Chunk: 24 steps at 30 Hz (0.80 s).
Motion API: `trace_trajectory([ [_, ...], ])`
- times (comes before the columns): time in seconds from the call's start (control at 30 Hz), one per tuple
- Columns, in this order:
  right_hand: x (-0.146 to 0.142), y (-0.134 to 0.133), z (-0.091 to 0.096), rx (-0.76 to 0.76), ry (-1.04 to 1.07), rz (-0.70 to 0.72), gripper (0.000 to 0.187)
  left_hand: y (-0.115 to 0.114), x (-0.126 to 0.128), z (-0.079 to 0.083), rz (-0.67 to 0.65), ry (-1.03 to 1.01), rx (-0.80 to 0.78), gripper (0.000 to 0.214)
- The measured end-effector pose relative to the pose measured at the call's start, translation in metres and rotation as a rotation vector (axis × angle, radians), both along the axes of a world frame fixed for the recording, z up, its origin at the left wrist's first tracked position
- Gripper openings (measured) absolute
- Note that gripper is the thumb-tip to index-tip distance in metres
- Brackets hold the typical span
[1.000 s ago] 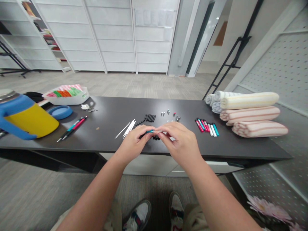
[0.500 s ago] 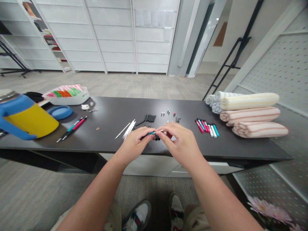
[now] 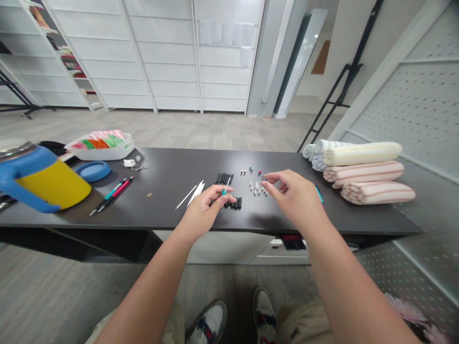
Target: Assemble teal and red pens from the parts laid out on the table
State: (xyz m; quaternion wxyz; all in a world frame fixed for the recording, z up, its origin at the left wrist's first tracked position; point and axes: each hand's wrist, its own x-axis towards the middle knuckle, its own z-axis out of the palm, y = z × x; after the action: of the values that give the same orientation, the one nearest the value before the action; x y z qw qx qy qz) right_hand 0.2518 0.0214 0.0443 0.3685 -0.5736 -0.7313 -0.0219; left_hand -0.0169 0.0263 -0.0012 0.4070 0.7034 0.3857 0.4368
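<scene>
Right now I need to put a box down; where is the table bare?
Bare table lies between the pens and the white refills, save one small bit, and along the front edge between the right hand and the towels. It is crowded around the left hand holding a teal-tipped piece: black tubes, small parts.

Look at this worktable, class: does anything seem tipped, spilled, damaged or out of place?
Nothing looks spilled or broken. The pen parts lie in tidy groups by the right hand; the left hand pinches a teal-tipped piece. Only a small brown scrap sits alone on the table, and the yellow jug looks tilted, perhaps lens distortion.
</scene>
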Motion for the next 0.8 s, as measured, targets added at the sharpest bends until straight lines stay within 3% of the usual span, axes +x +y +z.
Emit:
trace_trajectory([
  [0.17, 0.013, 0.05, 0.006, -0.185, -0.338, -0.229, 0.026, -0.002, 0.002, 0.0, -0.019, -0.085, -0.018, 0.029],
  [0.43, -0.011, 0.119, 0.004, -0.464, -0.473, -0.268, 0.032, -0.001, 0.001, -0.001, -0.031, -0.13, -0.03, 0.024],
  [0.63, -0.018, 0.138, -0.007, -0.502, -0.455, -0.289, 0.028, 0.001, -0.003, -0.001, 0.057, -0.008, 0.114, 0.025],
  [0.8, -0.02, 0.14, -0.01, -0.485, -0.432, -0.296, 0.022, 0.004, -0.002, -0.001, 0.077, -0.069, 0.192, 0.027],
])
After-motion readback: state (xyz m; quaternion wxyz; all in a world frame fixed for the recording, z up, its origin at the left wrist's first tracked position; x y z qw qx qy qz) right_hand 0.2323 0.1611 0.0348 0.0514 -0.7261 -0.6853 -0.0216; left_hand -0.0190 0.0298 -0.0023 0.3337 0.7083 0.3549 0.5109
